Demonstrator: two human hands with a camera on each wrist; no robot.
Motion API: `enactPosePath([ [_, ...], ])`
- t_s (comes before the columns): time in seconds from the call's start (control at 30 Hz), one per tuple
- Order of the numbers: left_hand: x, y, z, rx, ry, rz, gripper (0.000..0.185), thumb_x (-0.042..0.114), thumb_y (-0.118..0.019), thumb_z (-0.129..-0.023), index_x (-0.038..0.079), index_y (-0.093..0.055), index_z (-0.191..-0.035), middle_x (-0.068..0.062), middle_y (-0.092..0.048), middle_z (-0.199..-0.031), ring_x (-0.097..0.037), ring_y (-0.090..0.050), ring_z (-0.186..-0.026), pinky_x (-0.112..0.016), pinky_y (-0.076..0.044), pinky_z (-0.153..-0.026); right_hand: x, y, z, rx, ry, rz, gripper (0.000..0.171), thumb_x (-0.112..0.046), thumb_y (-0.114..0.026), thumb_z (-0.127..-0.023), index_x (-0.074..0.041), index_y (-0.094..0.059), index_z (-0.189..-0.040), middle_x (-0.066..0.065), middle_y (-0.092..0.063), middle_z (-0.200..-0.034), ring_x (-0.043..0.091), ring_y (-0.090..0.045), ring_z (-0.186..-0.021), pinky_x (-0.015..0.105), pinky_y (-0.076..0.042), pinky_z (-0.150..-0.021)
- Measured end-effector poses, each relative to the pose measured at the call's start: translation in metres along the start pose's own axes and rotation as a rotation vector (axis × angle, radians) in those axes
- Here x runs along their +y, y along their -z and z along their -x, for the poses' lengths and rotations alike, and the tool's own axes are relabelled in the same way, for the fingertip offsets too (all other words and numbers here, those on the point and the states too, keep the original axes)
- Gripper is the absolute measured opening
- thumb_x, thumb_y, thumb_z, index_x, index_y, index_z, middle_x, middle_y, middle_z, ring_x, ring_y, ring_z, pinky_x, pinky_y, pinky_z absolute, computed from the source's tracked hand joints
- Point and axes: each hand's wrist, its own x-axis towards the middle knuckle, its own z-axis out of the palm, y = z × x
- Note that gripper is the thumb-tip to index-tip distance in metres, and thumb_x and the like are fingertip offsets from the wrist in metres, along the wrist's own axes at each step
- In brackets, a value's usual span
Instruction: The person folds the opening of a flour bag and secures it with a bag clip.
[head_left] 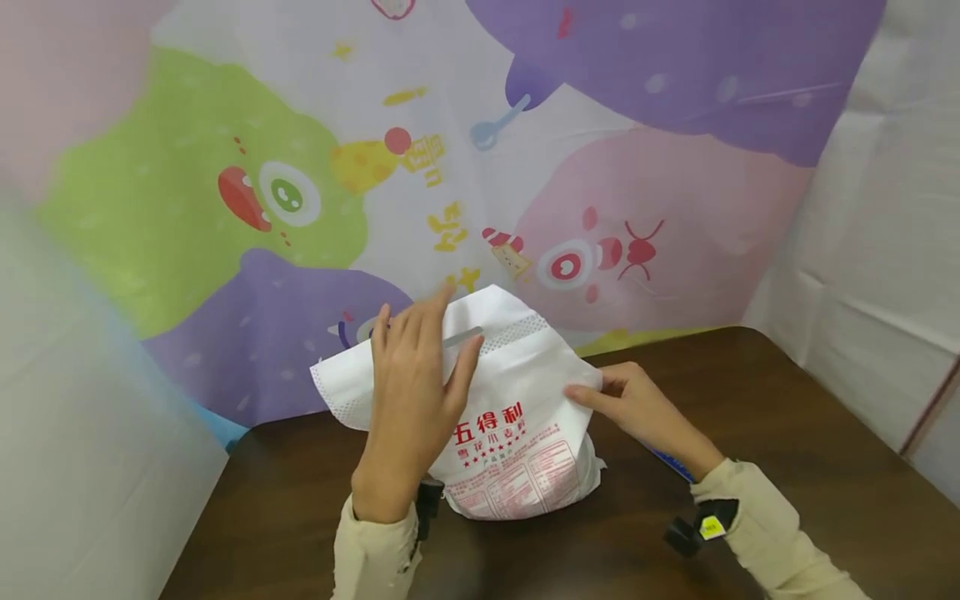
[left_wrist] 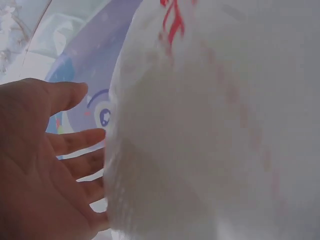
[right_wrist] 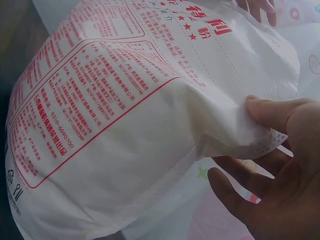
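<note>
Overhead, the bag [head_left: 517, 417] stands upright near the far edge of the surface [head_left: 787, 467], both hands on it. Only the right wrist view shows the right hand [right_wrist: 280, 170] as a grip, thumb over and fingers under a side fold, pinching it. From the left wrist, the left hand [left_wrist: 45, 165] lies flat, fingers straight against the bag's top, holding nothing.
</note>
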Motion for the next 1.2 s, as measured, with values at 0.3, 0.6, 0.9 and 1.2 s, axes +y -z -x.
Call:
enactPosePath([
  [0.3,-0.002,0.001,-0.001,0.022,-0.084,-0.032,0.030,0.017,-0.064,-0.097,0.002,-0.064,-0.123,-0.013,-0.066,-0.113,-0.034,-0.059,-0.105,-0.058,-0.026,-0.109,-0.010,-0.013,-0.004,-0.005,0.020,-0.010,0.013,-0.025,-0.071,-0.093,-0.015,-0.077,-0.086,-0.001,-0.068,-0.076,0.013,-0.050,-0.066,0.025,-0.035,-0.053],
  [0.6,-0.010,0.011,0.012,0.112,-0.107,0.000,0.022,0.012,-0.065,-0.096,0.005,-0.068,-0.117,-0.011,-0.067,-0.102,-0.030,-0.061,-0.093,-0.056,-0.030,-0.104,-0.014,-0.029,-0.016,-0.057,0.044,-0.083,0.013,-0.021,-0.071,-0.093,-0.011,-0.078,-0.089,0.001,-0.074,-0.083,0.013,-0.061,-0.072,0.027,-0.049,-0.061],
  [0.9,-0.005,0.022,0.024,0.203,-0.140,0.026,0.022,0.012,-0.065,-0.096,0.003,-0.069,-0.116,-0.011,-0.066,-0.096,-0.028,-0.061,-0.088,-0.054,-0.032,-0.096,-0.025,-0.028,-0.011,-0.080,0.045,-0.059,0.014,-0.025,-0.074,-0.091,-0.015,-0.079,-0.099,-0.002,-0.074,-0.090,0.020,-0.067,-0.082,0.033,-0.057,-0.074],
  [1.2,0.009,0.030,0.019,0.189,-0.140,0.043,0.022,0.011,-0.065,-0.096,0.002,-0.069,-0.115,-0.012,-0.066,-0.098,-0.030,-0.059,-0.089,-0.053,-0.032,-0.095,-0.035,-0.003,-0.001,-0.074,0.067,-0.003,0.005,-0.024,-0.077,-0.088,-0.026,-0.078,-0.093,-0.005,-0.072,-0.089,0.021,-0.063,-0.084,0.031,-0.055,-0.072],
])
